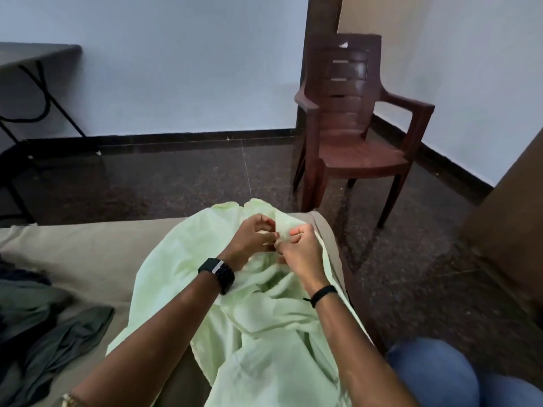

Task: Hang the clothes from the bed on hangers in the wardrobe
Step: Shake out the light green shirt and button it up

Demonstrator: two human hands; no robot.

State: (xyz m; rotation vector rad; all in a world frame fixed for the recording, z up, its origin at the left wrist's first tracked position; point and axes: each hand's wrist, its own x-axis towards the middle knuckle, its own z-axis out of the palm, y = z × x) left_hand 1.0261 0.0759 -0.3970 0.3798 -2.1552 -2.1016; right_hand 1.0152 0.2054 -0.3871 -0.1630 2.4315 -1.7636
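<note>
The two forearms lay nearest the camera, reaching forward over the pale green garment (264, 333), which sprawled lengthwise along the bed (88, 254), its long axis running from the near edge of the view away toward the bed's far corner. At that far end both hands met over the cloth. The left hand (252, 236), a black watch (219, 274) on its wrist, had its fingers curled in and pinching a small fold of the fabric; the right hand (296, 248), a thin black band (323, 293) round its wrist, pinched the same stretch just beside it, so that the fingertips of the two nearly touched. What exactly they gripped, a button, a collar or a seam, could not be told. Neither hand stood nearer than the other: the garment's upper end lay directly under both. Dark clothes (44, 327) lay heaped on the bed well off to the left, untouched. A brown plastic chair (352, 127) stood on the floor beyond the bed. No hanger and no wardrobe interior showed, so the hanging itself seemed some way off, the hands apparently readying the garment's top.
</note>
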